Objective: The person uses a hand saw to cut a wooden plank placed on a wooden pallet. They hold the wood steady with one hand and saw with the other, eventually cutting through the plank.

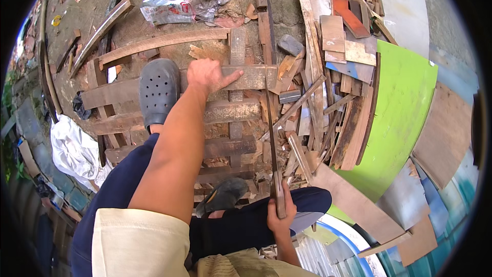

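Observation:
My right hand (pixel 282 210) is wrapped round the wooden handle of a handsaw (pixel 271 138). Its narrow dark blade stretches away from me, and the far part crosses a wooden plank (pixel 251 78) near the plank's right end. On that same plank, to the left of the blade, my left hand (pixel 207 75) presses down with the thumb stretched toward the saw and the fingers bent over the far edge. A grey clog (pixel 160 90) on my foot rests on the plank, left of that hand. The plank lies across a slatted wooden pallet (pixel 236 123).
Wood offcuts (pixel 307 97) are heaped right of the pallet, beside a bright green panel (pixel 405 107). Crumpled plastic (pixel 166 6) lies beyond the pallet. A white sack (pixel 77 146) sits at the left. My other clog (pixel 223 196) is among the near slats.

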Demonstrator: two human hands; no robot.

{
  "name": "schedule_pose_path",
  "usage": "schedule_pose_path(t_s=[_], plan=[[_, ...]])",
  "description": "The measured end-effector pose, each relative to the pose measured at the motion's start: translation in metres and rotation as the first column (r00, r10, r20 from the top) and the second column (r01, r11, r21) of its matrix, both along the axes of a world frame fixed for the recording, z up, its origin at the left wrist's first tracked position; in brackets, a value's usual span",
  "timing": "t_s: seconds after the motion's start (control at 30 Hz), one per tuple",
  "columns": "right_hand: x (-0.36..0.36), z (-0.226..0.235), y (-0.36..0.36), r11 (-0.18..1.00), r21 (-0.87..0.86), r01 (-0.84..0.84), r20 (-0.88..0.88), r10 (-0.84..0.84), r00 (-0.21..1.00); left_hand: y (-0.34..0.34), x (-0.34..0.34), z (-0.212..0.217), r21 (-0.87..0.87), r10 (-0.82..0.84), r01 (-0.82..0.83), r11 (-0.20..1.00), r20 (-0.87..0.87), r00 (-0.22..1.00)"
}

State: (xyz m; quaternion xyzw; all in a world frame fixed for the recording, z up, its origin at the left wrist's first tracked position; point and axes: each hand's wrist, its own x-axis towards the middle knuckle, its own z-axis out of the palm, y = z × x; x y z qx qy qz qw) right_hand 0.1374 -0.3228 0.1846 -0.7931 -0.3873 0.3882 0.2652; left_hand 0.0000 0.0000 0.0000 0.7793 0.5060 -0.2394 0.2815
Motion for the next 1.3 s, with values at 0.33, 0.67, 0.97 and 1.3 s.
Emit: schedule_pose_path(t_s=[0.33, 0.67, 0.97, 1.3], plan=[[0.007, -0.047, 0.078, 0.987, -0.073, 0.145, -0.071, -0.15, 0.986, 0.007, 0.001, -0.008, 0.076, 0.002, -0.003, 0.997, 0.01, 1.0], [0.036, -0.1, 0.174, 0.975, -0.038, 0.22, -0.118, -0.223, 0.968, 0.002, 0.021, 0.0, 0.038, -0.041, 0.039, 0.998, 0.034, 0.999], [-0.013, 0.076, 0.045, 0.97, -0.145, 0.193, -0.127, -0.212, 0.969, -0.004, 0.004, -0.009, 0.048, -0.037, 0.038, 0.998, -0.018, 0.999], [0.008, -0.076, 0.131, 0.978, -0.002, 0.21, -0.061, -0.21, 0.976, 0.0, 0.009, -0.005, 0.065, -0.045, 0.046, 0.997, -0.023, 0.999]])
